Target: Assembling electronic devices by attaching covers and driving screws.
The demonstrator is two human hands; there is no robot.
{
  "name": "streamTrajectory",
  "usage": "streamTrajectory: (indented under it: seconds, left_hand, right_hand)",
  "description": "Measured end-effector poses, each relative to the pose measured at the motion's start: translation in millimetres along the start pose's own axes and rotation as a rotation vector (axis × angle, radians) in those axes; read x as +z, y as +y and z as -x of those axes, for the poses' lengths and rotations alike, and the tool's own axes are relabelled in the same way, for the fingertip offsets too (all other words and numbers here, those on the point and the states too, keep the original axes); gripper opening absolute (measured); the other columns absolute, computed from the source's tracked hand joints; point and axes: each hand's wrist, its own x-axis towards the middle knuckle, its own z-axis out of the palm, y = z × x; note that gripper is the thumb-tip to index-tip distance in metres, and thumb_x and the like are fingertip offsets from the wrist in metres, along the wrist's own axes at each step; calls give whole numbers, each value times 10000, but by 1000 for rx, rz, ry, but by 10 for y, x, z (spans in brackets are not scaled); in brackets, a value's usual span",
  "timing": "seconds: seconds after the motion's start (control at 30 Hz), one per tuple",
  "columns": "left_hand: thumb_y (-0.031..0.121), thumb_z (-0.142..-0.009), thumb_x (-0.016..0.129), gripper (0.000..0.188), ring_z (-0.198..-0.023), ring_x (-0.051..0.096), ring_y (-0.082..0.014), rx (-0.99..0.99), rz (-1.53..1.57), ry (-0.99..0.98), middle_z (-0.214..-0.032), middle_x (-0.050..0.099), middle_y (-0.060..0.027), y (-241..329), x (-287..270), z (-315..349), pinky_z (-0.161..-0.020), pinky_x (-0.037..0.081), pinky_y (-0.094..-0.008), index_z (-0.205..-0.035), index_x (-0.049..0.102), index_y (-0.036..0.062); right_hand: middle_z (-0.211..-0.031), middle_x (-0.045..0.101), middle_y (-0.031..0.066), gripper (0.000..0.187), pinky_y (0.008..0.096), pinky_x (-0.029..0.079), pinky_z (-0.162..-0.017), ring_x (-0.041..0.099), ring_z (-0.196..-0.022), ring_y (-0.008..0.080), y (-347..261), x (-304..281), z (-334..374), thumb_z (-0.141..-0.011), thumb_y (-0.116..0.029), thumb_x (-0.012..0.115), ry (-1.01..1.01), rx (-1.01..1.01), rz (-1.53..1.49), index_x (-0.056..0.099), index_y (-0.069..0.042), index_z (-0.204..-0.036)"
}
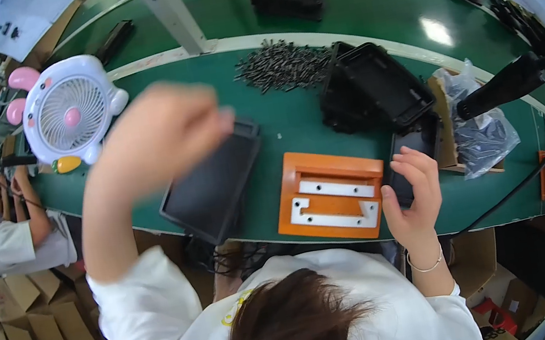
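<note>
Smeared by motion, my left hand (172,132) hovers above the far end of a flat black rectangular cover (215,190). Its fingers look bent, but the blur hides whether they hold anything. To the right, my right hand (419,192) is open, thumb and fingers apart. The thumb is beside the right edge of an orange fixture (285,211) with white slotted inserts. Partly behind the fingers lies a black plastic housing (426,137); I cannot tell whether they touch it. No part sits in the fixture.
Behind are a heap of small dark screws (283,63) and stacked black housings (380,83). A black cylindrical tool (504,86) with a cable points in from the right, over a plastic bag (486,134) in a cardboard box. A white-and-pink fan (70,103) stands left. People sit on both sides.
</note>
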Motion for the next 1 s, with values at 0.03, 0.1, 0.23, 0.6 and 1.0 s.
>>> streamTrajectory:
  seconds: [0.03,0.1,0.23,0.6,1.0]
  left_hand:
    - [271,-776,629,305,-574,505,-311,51,-222,113,-598,475,-127,152,118,351,-536,398,-397,-654,487,30]
    - [288,-720,684,313,-619,528,-300,-269,-287,176,-665,506,-104,340,386,949,-549,412,-394,-709,498,36]
    - [152,-718,685,233,-599,520,-286,-459,-194,242,-661,503,-116,146,1012,1486,-531,406,-365,-715,500,9]
    - [389,-809,588,400,-838,555,-321,256,245,624,-918,603,-157,430,906,1310,-751,456,-393,-964,563,21]
    - [43,-811,524,190,-905,550,-314,517,140,288,-951,562,-133,489,921,-948,-782,455,-369,-999,553,33]
  right_hand:
    - [-991,570,149,345,406,438,-839,532,-976,347,-29,57,-7,-647,43,621,6,-1,-47,562,-1,-984]
    - [-969,565,154,347,390,452,-799,546,-937,333,-144,211,-53,-628,59,635,-66,-52,-153,564,7,-964]
    - [-993,556,155,393,382,458,-772,547,-922,326,-461,558,-252,-593,25,664,-219,-224,-312,564,8,-973]
    - [-1009,620,162,346,422,491,-847,613,-927,295,-696,729,-486,-600,53,631,-3,-489,-418,567,19,-938]
    - [-785,588,95,220,249,460,-605,578,-667,149,-46,-121,-109,-689,130,591,-61,336,-500,545,10,-868]
